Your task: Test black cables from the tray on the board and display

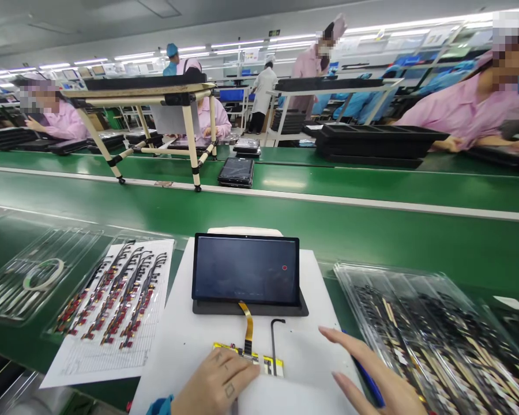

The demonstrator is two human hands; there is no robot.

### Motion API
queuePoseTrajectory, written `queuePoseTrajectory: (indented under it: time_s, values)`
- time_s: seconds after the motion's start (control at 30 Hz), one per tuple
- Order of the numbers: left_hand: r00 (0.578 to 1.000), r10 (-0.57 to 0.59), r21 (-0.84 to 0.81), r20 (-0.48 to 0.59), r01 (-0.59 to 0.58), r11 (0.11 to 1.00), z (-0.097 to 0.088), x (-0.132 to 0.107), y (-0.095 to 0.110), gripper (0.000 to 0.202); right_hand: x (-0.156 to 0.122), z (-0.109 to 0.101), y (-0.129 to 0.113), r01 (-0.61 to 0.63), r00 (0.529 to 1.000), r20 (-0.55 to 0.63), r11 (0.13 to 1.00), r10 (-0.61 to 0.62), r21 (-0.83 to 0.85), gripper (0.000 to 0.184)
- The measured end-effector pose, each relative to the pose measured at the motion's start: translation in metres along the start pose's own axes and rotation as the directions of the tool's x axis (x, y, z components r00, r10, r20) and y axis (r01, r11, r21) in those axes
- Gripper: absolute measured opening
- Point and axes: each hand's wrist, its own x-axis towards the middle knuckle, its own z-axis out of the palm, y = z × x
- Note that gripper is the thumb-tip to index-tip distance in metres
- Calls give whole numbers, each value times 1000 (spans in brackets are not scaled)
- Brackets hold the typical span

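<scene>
On a white work board (173, 323) stands a tablet screen (246, 270), tilted up in a dark holder (251, 310). An orange flat ribbon cable (248, 325) runs down from it to a yellow-edged electronic part (268, 364). Across this part lies a thin black cable (274, 346) with a hooked end. My left hand (218, 380) rests over the part's left side, fingers bent and pressed together; whatever is under them is hidden. My right hand (372, 372) hovers at the right, thumb and forefinger apart, holding nothing. Beside it lies a blue tool (369, 374), partly covered.
Left of the board, several small cable assemblies (130, 294) lie on a printed sheet (99, 369). A clear tray (26, 276) holds strips and a tape roll (43, 274). Another clear tray (406, 311) holds black cables. Beyond the green conveyor (328, 230), people in pink work.
</scene>
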Motion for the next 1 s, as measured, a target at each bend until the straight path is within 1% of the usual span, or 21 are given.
queuePoseTrajectory:
  time_s: [0.03,0.1,0.17,0.27,0.33,0.43,0.53,0.63,0.77,0.83,0.9,1.0]
  values:
    - [1000,-5,8,-4,5,1000,2,-1,0,45,3,2,2,-31,999,-17,1000,31,-6,41]
    - [1000,-11,17,0,11,1000,4,-2,-2,49,10,8,6,-75,997,-10,997,75,-3,42]
    - [1000,-12,23,12,12,1000,7,-4,-4,46,16,16,10,-102,995,-2,995,102,-1,45]
    - [1000,5,28,-3,-5,1000,9,-5,-7,42,29,29,23,-141,988,-64,990,140,-20,44]
    - [999,28,24,-27,-28,999,12,-7,-10,42,41,38,34,-153,986,-83,985,147,-77,43]
    - [994,72,30,-79,-70,997,19,-11,-15,41,58,50,47,-124,990,-82,983,114,-133,45]
    - [992,89,31,-90,-86,996,24,-15,-19,38,70,58,50,-82,993,-101,983,66,-167,44]
    - [993,82,34,-85,-80,996,23,-16,-20,36,74,62,44,-30,994,-110,983,10,-179,44]
    - [987,92,50,-133,-86,995,16,-7,-16,37,74,67,32,95,990,-91,980,-112,-172,42]
    - [984,97,52,-153,-89,995,13,-3,-14,37,74,69,28,140,981,-110,975,-160,-173,40]
    - [981,92,54,-171,-84,995,11,0,-12,35,74,69,28,141,972,-161,973,-171,-182,38]
    - [980,83,29,-179,-79,996,13,0,-12,34,71,68,33,70,955,-270,979,-121,-192,37]
